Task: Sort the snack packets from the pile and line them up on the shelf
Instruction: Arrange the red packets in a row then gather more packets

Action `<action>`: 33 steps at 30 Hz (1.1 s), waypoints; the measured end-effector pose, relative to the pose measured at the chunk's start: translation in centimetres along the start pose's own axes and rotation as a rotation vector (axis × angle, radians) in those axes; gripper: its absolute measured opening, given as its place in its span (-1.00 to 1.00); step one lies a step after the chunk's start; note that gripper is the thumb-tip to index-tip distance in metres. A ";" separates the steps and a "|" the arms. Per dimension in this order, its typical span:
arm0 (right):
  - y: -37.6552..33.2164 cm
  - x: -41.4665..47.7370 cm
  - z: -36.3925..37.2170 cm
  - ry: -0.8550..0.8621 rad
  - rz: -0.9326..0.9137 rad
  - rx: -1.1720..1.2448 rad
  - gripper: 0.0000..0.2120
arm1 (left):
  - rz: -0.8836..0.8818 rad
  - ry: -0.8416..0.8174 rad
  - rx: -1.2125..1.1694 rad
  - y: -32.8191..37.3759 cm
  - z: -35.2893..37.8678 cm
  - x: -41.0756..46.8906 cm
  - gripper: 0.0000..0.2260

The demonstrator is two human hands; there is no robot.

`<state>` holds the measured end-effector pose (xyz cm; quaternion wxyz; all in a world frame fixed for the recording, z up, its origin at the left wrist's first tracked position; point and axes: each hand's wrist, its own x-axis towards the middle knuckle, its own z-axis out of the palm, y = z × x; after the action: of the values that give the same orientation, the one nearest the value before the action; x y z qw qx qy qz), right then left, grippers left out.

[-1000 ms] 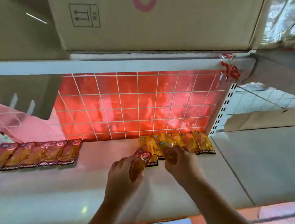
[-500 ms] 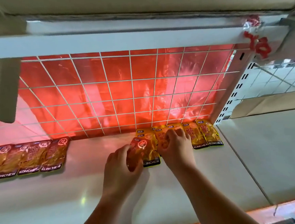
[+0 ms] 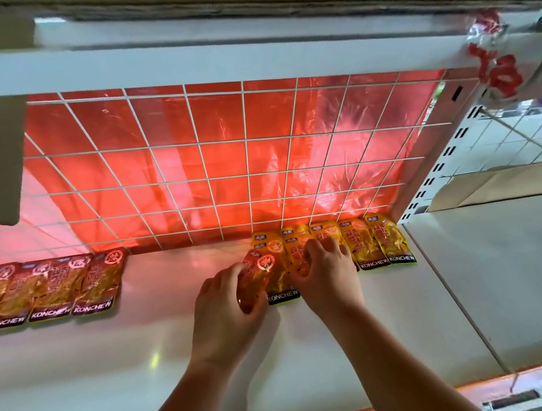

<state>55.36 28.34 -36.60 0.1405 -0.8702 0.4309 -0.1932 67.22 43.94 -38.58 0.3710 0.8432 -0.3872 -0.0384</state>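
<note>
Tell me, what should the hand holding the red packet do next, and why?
Probably the left hand should carry its red packet over to the near end of the red row on the left. It is over the yellow packets, where it doesn't match, while the right hand rests on those.

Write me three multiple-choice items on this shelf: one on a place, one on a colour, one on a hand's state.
1. Where on the shelf does the row of red packets lie?
A. far left
B. far right
C. along the front edge

2. What colour are the packets under the right hand?
A. blue
B. yellow
C. green

3. What is the left hand doing?
A. hanging idle
B. gripping the wire grid
C. holding a red packet

Key:
1. A, the red row runs off the left edge of the view.
2. B, their wrappers are yellow.
3. C, its fingers curl round one red packet.
</note>
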 end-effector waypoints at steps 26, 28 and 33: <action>-2.4 -3.3 0.0 -0.037 -0.252 0.134 -0.58 | -0.026 0.040 0.017 0.0 0.2 0.0 -0.47; -2.6 -3.3 0.4 -0.028 -0.271 0.152 -0.62 | -0.040 0.063 0.023 0.0 0.1 -0.1 -0.47; -4.0 -3.0 1.2 -0.078 -0.353 0.200 -0.72 | -0.145 0.115 0.101 0.2 -0.4 -0.3 -0.41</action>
<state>57.08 33.21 -36.65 0.2065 -0.9207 0.2448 -0.2228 66.99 44.28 -38.23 0.3460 0.8874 -0.3047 0.0031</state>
